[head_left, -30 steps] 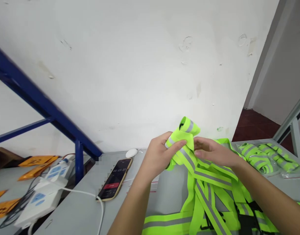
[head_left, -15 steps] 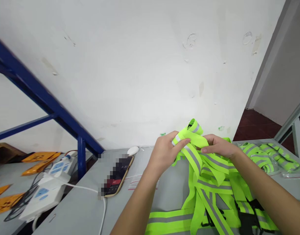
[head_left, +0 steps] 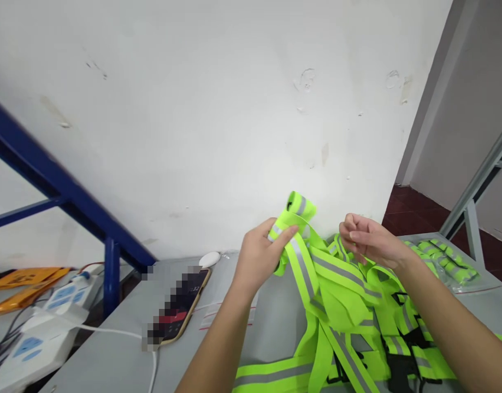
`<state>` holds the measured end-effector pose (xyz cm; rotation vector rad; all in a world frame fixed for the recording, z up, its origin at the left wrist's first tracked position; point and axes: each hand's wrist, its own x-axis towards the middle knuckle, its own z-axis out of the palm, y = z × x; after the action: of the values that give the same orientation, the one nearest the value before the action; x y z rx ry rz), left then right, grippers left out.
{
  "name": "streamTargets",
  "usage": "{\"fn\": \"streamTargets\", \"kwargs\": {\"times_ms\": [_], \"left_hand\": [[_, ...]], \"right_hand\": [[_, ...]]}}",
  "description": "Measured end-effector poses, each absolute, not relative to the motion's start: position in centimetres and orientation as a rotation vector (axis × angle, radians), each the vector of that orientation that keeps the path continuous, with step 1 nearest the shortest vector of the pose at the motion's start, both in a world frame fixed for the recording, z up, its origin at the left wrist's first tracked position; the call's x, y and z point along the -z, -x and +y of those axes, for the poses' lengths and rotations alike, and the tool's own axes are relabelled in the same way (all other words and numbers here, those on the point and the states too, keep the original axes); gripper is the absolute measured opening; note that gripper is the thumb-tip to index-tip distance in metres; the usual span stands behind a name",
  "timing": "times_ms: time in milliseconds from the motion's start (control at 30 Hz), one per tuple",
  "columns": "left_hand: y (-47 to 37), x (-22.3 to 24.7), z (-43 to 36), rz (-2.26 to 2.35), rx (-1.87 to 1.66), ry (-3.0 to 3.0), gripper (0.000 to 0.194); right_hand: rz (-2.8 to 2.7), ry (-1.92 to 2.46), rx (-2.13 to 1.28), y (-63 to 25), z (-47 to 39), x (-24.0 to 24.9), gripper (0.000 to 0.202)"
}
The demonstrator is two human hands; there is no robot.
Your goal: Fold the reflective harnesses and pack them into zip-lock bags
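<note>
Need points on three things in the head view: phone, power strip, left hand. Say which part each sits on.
Phone (head_left: 190, 297): head view, on the dark screen, right of the pixelated patch.
Power strip (head_left: 34, 364): head view, on its white casing near the lower sockets.
Left hand (head_left: 257, 255): head view, on the back of the hand.

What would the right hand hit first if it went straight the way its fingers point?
The right hand would likely meet the green strap gripped by the left hand; depth is unclear, so it might pass in front or behind.
</note>
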<state>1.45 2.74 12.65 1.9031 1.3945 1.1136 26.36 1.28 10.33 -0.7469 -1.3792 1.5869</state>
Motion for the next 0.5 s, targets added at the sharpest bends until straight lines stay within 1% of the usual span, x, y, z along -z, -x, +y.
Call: {"fn": "streamTargets", "kwargs": {"times_ms": [33, 67, 167, 200, 233, 267, 333, 400, 433, 500], "left_hand": [[-1.3, -12.7, 2.8, 1.411, -1.154, -1.864, 0.037], [-1.2, -12.8, 2.9, 1.42, -1.182, -1.837, 0.037], [-1.4, -13.0, 2.6, 1.405, -1.176, -1.836, 0.037], [-1.5, -13.1, 2.4, 1.397, -1.159, -1.848, 0.037], [-1.7, -13.2, 2.2, 1.386, -1.142, -1.861, 0.037], [-1.7, -13.3, 2.0, 1.372, -1.125, -1.872, 0.037], [-1.7, -13.4, 1.8, 1.337, -1.094, -1.863, 0.038], [-1.5, -13.5, 1.7, 1.277, -1.059, -1.783, 0.041], [-1.4, -13.5, 1.7, 1.235, -1.044, -1.724, 0.042], [-1.4, -13.4, 1.8, 1.119, -1.009, -1.587, 0.043]], "right_hand": [[-1.47, 0.805, -1.552, -26.4, 1.1, -10.3, 0.03], [-1.576, 0.892, -1.503, -26.2, 0.8, -10.2, 0.032], [-1.844, 1.114, -1.368, -24.3, -0.1, -9.8, 0.069], [-1.9, 1.134, -1.369, -23.4, -0.4, -9.6, 0.076], [-1.938, 1.129, -1.393, -22.4, -0.6, -9.4, 0.074], [-1.959, 1.107, -1.425, -21.6, -0.7, -9.1, 0.065], [-1.954, 1.071, -1.443, -20.4, -0.8, -8.5, 0.041], [-1.916, 1.087, -1.33, -20.1, -0.5, -7.9, 0.023], [-1.893, 1.101, -1.237, -20.2, -0.3, -7.6, 0.018], [-1.86, 1.123, -1.033, -20.8, 0.2, -7.3, 0.015]]}}
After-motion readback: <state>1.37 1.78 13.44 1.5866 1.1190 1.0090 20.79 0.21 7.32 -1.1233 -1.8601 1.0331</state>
